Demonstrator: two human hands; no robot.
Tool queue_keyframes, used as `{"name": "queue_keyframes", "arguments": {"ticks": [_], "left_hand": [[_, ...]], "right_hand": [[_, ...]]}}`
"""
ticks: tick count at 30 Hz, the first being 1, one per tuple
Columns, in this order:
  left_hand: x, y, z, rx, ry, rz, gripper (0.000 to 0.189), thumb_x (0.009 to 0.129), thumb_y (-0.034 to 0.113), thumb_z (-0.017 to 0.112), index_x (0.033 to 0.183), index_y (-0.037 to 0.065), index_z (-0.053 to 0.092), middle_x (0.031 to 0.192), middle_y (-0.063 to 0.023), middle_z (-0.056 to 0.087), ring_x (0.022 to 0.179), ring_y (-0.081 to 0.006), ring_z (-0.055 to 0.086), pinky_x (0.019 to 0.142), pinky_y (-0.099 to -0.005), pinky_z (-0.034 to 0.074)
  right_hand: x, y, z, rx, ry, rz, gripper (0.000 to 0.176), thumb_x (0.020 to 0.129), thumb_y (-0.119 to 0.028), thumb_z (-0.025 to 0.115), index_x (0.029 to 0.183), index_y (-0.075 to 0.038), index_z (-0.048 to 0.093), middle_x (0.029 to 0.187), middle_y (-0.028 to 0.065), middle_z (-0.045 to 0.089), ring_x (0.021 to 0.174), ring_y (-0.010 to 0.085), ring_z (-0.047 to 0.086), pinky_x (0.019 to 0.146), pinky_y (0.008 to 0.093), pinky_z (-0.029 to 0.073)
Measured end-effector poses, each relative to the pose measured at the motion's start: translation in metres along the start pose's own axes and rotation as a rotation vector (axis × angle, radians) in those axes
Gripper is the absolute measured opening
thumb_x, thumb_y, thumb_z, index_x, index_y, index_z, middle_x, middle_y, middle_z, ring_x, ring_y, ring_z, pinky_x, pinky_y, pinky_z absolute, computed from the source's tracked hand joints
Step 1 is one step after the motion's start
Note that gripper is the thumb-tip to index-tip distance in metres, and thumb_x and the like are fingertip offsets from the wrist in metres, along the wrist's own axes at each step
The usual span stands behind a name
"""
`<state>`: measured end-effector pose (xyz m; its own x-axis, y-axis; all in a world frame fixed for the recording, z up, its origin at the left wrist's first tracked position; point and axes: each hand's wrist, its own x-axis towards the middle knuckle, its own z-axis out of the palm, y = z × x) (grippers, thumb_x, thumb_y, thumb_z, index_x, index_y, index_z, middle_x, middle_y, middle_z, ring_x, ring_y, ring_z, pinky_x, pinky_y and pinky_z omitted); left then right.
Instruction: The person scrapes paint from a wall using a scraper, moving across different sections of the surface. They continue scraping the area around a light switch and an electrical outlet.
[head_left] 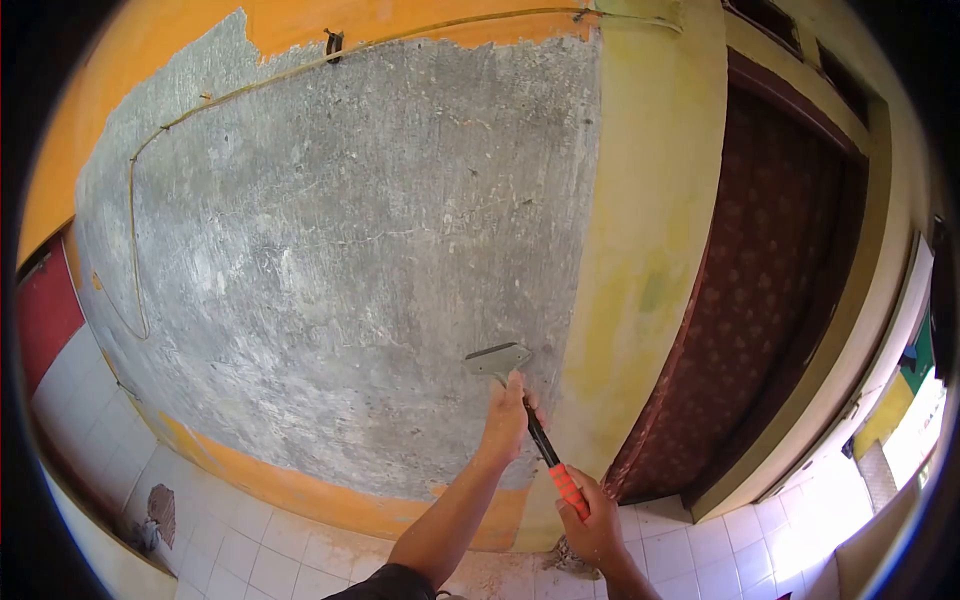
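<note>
A long-handled scraper (541, 440) slants across the lower middle of the view, with a wide grey blade head and a black shaft. Its blade lies at the bare grey wall (350, 220). My left hand (507, 418) is wrapped round the upper shaft just below the blade head, thumb toward the blade. Lower and to the right, my right hand (594, 520) grips the orange and black handle end. Orange paint (340, 488) remains in a strip below the grey area and along its top.
A thin cable (133, 220) hangs along the wall's top and left side. To the right are a yellowish wall strip (640, 250) and a dark red curtained doorway (760, 270). White tiles (270, 530) cover the floor, with a crumpled cloth (573, 560) near the doorway.
</note>
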<state>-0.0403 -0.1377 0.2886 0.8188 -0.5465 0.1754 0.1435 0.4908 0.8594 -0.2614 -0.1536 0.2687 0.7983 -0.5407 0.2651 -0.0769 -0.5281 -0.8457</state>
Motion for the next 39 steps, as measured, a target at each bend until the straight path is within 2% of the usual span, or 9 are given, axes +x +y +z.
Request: {"name": "queue_keyframes", "arguments": {"ticks": [2, 5, 7, 11, 16, 19, 27, 35, 39], "left_hand": [[-0.003, 0.014, 0.002, -0.077, 0.009, -0.055, 0.027, 0.103, 0.035, 0.042, 0.098, 0.009, 0.042, 0.072, -0.0051, 0.051, 0.053, -0.02, 0.054, 0.049, -0.0349, 0.047], [0.013, 0.063, 0.014, -0.191, -0.189, -0.012, 0.034, 0.104, 0.039, 0.04, 0.101, 0.006, 0.047, 0.077, -0.0085, 0.056, 0.058, -0.0236, 0.058, 0.056, -0.0352, 0.049], [0.025, 0.108, 0.031, -0.222, -0.305, 0.067, 0.033, 0.104, 0.038, 0.041, 0.1, 0.006, 0.047, 0.076, -0.0082, 0.056, 0.058, -0.0234, 0.059, 0.056, -0.0341, 0.049], [0.049, 0.207, 0.069, -0.046, -0.409, 0.306, 0.022, 0.101, 0.027, 0.046, 0.095, 0.007, 0.042, 0.072, -0.005, 0.05, 0.057, -0.021, 0.058, 0.052, -0.0311, 0.047], [0.088, 0.293, 0.092, 0.049, -0.479, 0.389, 0.016, 0.097, 0.016, 0.05, 0.091, 0.003, 0.043, 0.076, -0.0066, 0.051, 0.061, -0.0207, 0.059, 0.054, -0.0323, 0.048], [0.103, 0.318, 0.086, 0.07, -0.502, 0.409, 0.014, 0.096, 0.011, 0.051, 0.088, 0.0, 0.047, 0.08, -0.0097, 0.054, 0.068, -0.0214, 0.06, 0.06, -0.0344, 0.052], [0.107, 0.349, 0.079, 0.124, -0.544, 0.363, 0.012, 0.094, 0.009, 0.048, 0.093, -0.002, 0.053, 0.083, -0.0112, 0.058, 0.072, -0.022, 0.063, 0.065, -0.0337, 0.054], [0.1, 0.364, 0.078, 0.165, -0.627, 0.384, 0.017, 0.092, 0.006, 0.045, 0.101, -0.007, 0.052, 0.088, -0.0161, 0.062, 0.074, -0.0243, 0.066, 0.06, -0.035, 0.056], [0.105, 0.369, 0.077, 0.125, -0.621, 0.365, 0.018, 0.092, 0.004, 0.043, 0.103, -0.008, 0.051, 0.089, -0.0171, 0.062, 0.073, -0.0256, 0.067, 0.062, -0.0358, 0.058]], "right_hand": [[0.005, 0.0, 0.004, -0.004, 0.02, -0.01, 0.048, 0.089, -0.006, 0.059, 0.136, -0.001, 0.048, 0.118, 0.0222, 0.065, 0.106, 0.0323, 0.067, 0.09, 0.0375, 0.051], [0.017, -0.017, 0.009, 0.074, 0.168, -0.156, 0.045, 0.087, -0.003, 0.06, 0.132, 0.001, 0.052, 0.108, 0.0201, 0.067, 0.097, 0.034, 0.067, 0.084, 0.0385, 0.052], [0.037, -0.043, 0.0, -0.287, 0.42, -0.531, 0.043, 0.084, 0.0, 0.062, 0.126, 0.002, 0.057, 0.094, 0.0169, 0.065, 0.084, 0.0338, 0.064, 0.076, 0.0394, 0.052], [0.074, -0.125, -0.015, -0.41, 0.631, -0.718, 0.04, 0.083, 0.005, 0.062, 0.124, 0.001, 0.061, 0.083, 0.014, 0.06, 0.072, 0.0286, 0.06, 0.064, 0.0364, 0.05], [0.101, -0.211, -0.012, -0.629, 0.791, -0.71, 0.036, 0.086, -0.003, 0.064, 0.122, -0.009, 0.066, 0.07, 0.0093, 0.056, 0.057, 0.0237, 0.056, 0.051, 0.0342, 0.044], [0.114, -0.248, -0.005, -0.606, 0.838, -0.697, 0.035, 0.087, -0.005, 0.064, 0.12, -0.015, 0.068, 0.067, 0.0095, 0.055, 0.054, 0.025, 0.056, 0.052, 0.0343, 0.044], [0.102, -0.305, 0.021, -0.412, 0.779, -0.558, 0.027, 0.089, -0.008, 0.059, 0.115, -0.005, 0.066, 0.075, 0.02, 0.063, 0.063, 0.0326, 0.063, 0.06, 0.0357, 0.047], [0.095, -0.337, 0.018, -0.528, 0.786, -0.368, 0.027, 0.092, -0.015, 0.058, 0.115, -0.006, 0.068, 0.065, 0.0153, 0.054, 0.056, 0.0165, 0.049, 0.058, 0.0305, 0.043], [0.103, -0.327, 0.035, -0.588, 0.853, -0.489, 0.027, 0.093, -0.018, 0.058, 0.116, -0.006, 0.067, 0.062, 0.0067, 0.054, 0.058, 0.0111, 0.048, 0.059, 0.0295, 0.042]]}}
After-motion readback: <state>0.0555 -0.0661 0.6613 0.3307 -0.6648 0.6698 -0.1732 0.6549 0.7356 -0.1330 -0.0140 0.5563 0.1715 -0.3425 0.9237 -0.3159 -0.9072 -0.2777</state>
